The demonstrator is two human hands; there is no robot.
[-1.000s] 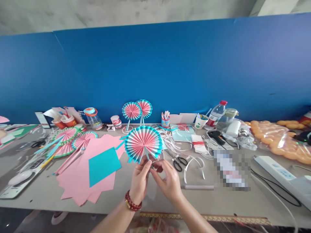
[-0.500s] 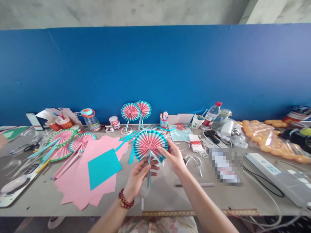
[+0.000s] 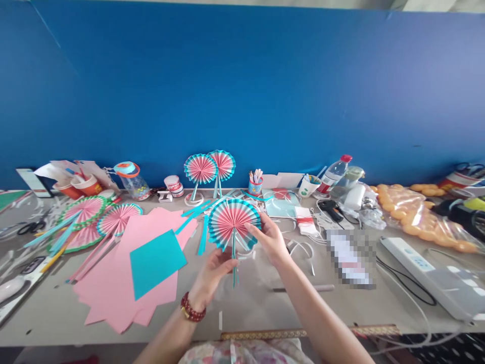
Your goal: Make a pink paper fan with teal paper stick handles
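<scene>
I hold a round pleated paper fan (image 3: 233, 222), pink with teal and white rims, upright above the grey table (image 3: 265, 303). My left hand (image 3: 214, 270), with a red bead bracelet at the wrist, pinches the fan's teal stick handle just below the disc. Fingers of my right hand (image 3: 267, 237) are closed on the fan's right rim. Pink paper sheets (image 3: 125, 283) with a teal sheet (image 3: 155, 260) on top lie to the left.
Several finished fans (image 3: 94, 217) lie at the left and two stand upright (image 3: 210, 169) at the back by the blue wall. Cups, a jar, a water bottle (image 3: 333, 174), scissors, paper strips, a power strip (image 3: 424, 275) and a bag of orange items (image 3: 428, 220) crowd the table.
My right hand has left the handle and gone up to grip the fan's right rim. The fan has turned upright. The camera has tilted down slightly.
</scene>
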